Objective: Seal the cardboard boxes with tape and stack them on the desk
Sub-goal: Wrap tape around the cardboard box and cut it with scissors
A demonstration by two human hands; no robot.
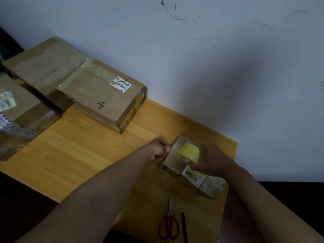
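Head view looks down on a small cardboard box point(177, 159) lying near the right end of the wooden desk point(78, 146), its top already glossy with clear tape and a barcode label point(193, 175) at its near end. A yellow tape roll point(190, 152) stands on edge on top of it, gripped by the right hand point(213, 159), whose fingers curl round the roll's right side, probably to run it along the lid while keeping the strip taut. The left hand point(158, 149) sits at the box's left edge with fingers curled and thumb and fingertips pinched together; it seems to pinch the free end of the tape and anchor it there, though the strip itself is too faint to confirm.

Just near of the box, red-handled scissors point(169, 225) lie with blades pointing away from the person, beside a black pen point(184, 227), both within easy reach for cutting the tape.

Well apart, at the far left against the wall point(210, 58), taped boxes are gathered: a flat box with a white sticker point(103, 100), a larger box point(43, 65) behind it that it partly overlaps, and a labelled box point(19, 113) at the left edge. That looks like where finished boxes are being stacked.
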